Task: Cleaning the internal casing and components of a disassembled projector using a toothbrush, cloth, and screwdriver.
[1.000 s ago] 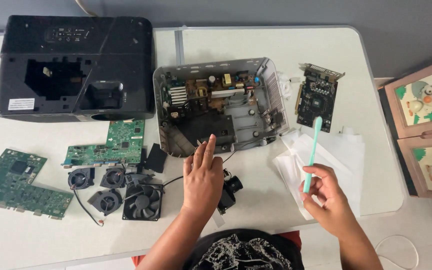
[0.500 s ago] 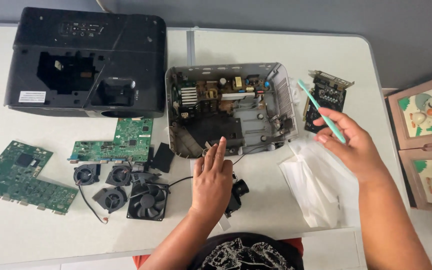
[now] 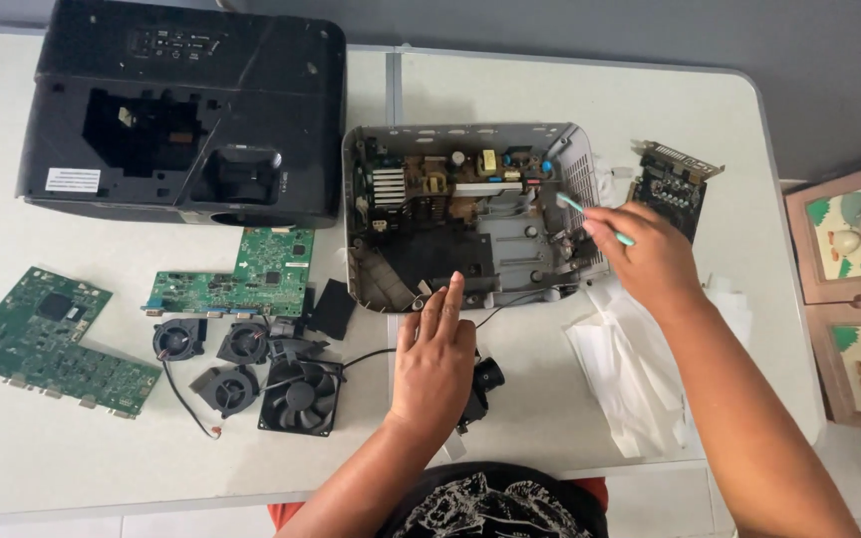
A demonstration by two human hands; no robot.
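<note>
Head view shows the right hand (image 3: 650, 261) pinching a thin light green plastic stick (image 3: 590, 217) between its fingers. The grip is closed tight on the stick. The tip of the stick points into the right side of the open grey metal box full of electronic parts (image 3: 470, 214), and the hand hangs just over the box's right edge.

The left hand (image 3: 435, 354) lies flat and open with nothing in it. Its fingertips touch the front edge of the grey box. Partly under this hand sits a small black lens part (image 3: 485, 384), and a thin black wire (image 3: 371, 356) runs out from beside it.

To the right of the grey box is a small dark circuit card with a fan (image 3: 672, 194), close to the right hand. Under the right arm lie crumpled white paper sheets (image 3: 630, 369).

To the left of the left hand sit four black fans (image 3: 251, 369), one big and square and three small. Above them is a green circuit board (image 3: 236, 284) with a little black square piece (image 3: 331, 307) beside it. Further left lies another large green circuit board (image 3: 47, 339). At the top left stands a big black plastic projector shell (image 3: 186, 115), just beside the grey box.

All of this sits on a white surface (image 3: 570, 85). Off its right side are two wooden picture frames with cartoon drawings (image 3: 854, 289).
</note>
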